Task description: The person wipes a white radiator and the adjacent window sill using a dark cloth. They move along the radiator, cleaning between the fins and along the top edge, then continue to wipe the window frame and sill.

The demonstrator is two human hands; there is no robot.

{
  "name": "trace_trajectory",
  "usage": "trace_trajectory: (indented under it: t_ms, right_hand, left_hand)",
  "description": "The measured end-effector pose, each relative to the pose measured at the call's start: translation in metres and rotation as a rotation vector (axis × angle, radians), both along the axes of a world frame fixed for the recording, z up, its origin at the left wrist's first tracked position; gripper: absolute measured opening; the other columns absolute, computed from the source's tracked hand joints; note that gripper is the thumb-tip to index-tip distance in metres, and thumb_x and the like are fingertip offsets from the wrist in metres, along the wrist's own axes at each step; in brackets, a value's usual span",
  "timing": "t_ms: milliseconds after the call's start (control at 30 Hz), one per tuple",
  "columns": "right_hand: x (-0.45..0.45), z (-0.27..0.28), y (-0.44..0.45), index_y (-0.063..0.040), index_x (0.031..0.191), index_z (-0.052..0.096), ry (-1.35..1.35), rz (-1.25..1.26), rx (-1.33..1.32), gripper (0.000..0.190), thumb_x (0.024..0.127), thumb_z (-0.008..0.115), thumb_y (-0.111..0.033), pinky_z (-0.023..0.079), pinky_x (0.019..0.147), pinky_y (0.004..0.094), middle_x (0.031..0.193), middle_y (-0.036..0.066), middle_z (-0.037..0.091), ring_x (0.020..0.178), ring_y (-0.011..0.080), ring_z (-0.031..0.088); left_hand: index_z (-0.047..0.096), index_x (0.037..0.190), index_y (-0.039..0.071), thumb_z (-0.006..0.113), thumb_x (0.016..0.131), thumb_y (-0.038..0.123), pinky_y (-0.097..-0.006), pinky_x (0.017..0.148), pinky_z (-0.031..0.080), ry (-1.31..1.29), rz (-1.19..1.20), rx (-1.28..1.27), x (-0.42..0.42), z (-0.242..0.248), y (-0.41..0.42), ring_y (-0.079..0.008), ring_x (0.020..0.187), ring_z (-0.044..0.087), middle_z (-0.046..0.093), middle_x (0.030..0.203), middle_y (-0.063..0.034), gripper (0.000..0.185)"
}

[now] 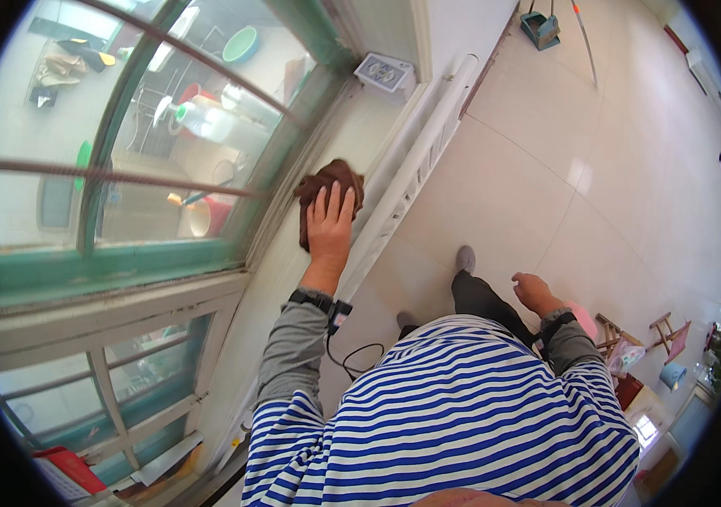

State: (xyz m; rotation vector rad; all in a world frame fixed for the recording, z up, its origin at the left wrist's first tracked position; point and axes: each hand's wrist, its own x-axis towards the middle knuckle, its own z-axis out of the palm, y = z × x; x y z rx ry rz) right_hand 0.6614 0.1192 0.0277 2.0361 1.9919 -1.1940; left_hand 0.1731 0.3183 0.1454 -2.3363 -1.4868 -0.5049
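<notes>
My left hand (330, 222) lies on a crumpled brown cloth (339, 170), pressing it onto the pale window sill (284, 253). Its fingers are stretched over the cloth and point towards the far end of the sill. At that far end stands a white plastic box (387, 71) with a patterned grey top. Low at my right side hangs my right hand (534, 293), loosely curled above the tiled floor, with nothing seen in it. Part of its fingers is hidden from this angle.
A green-framed barred window (164, 253) borders the sill on the left. Below its right edge runs a white radiator (408, 190). A dustpan (541, 32) stands on the floor ahead. Wooden folding stools (671, 336) and a blue bucket (672, 376) are at the right.
</notes>
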Motion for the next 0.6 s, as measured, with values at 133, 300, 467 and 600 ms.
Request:
trace_trajectory:
  t_ms: [133, 300, 467, 600]
  right_hand:
    - [0.045, -0.015, -0.003, -0.009, 0.117, 0.069, -0.036, -0.060, -0.040, 0.027, 0.093, 0.062, -0.021, 0.053, 0.096, 0.0493, 0.114, 0.018, 0.073, 0.112, 0.0390, 0.066]
    - [0.066, -0.025, 0.005, -0.010, 0.116, 0.070, -0.065, -0.073, -0.088, 0.027, 0.092, 0.062, -0.019, 0.053, 0.096, 0.0497, 0.113, 0.017, 0.073, 0.111, 0.0390, 0.066]
    - [0.061, -0.031, 0.042, -0.009, 0.116, 0.070, 0.037, -0.064, -0.080, 0.027, 0.092, 0.062, -0.018, 0.053, 0.095, 0.0506, 0.112, 0.019, 0.073, 0.110, 0.0404, 0.066]
    - [0.058, -0.033, 0.071, -0.005, 0.115, 0.068, 0.103, -0.029, 0.007, 0.026, 0.092, 0.061, -0.016, 0.054, 0.091, 0.0502, 0.105, 0.021, 0.073, 0.103, 0.0413, 0.068]
  left_hand:
    - [0.061, 0.141, 0.015, 0.065, 0.091, 0.015, -0.0536, 0.106, 0.046, -0.016, -0.048, -0.026, 0.067, 0.001, 0.085, -0.0373, 0.134, 0.054, 0.054, 0.152, -0.0117, 0.050]
    - [0.055, 0.147, 0.014, 0.078, 0.078, 0.008, -0.0525, 0.111, 0.043, -0.070, -0.051, -0.168, 0.084, 0.000, 0.110, -0.0379, 0.139, 0.049, 0.051, 0.155, -0.0119, 0.073]
    - [0.061, 0.141, 0.008, 0.077, 0.074, 0.002, -0.0531, 0.111, 0.043, -0.013, 0.005, -0.177, 0.022, 0.013, 0.022, -0.0405, 0.139, 0.049, 0.054, 0.152, -0.0168, 0.069]
    - [0.068, 0.133, 0.008, 0.072, 0.081, 0.004, -0.0524, 0.102, 0.049, 0.059, 0.099, -0.149, 0.000, 0.023, -0.030, -0.0408, 0.129, 0.058, 0.061, 0.144, -0.0178, 0.052]
